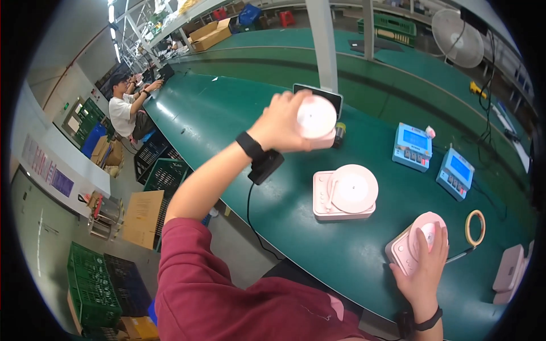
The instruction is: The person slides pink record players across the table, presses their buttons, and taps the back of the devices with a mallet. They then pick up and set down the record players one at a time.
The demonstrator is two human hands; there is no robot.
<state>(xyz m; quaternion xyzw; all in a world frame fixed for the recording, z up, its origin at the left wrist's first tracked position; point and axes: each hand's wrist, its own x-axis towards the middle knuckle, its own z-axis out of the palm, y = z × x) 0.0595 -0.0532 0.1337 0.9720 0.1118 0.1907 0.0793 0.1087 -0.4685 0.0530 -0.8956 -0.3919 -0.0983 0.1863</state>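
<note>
My left hand is raised above the green table and grips a pink box-shaped device with a round white top. My right hand rests on a second pink device with a round disc near the table's front edge, fingers laid over the disc. A third pink device with a round white lid sits on the table between the two hands, touched by neither.
Two blue boxes with screens stand at the right. A ring of tape lies beside my right hand, a pink case at far right. A black scanner with cable hangs at the edge. Another person sits far left.
</note>
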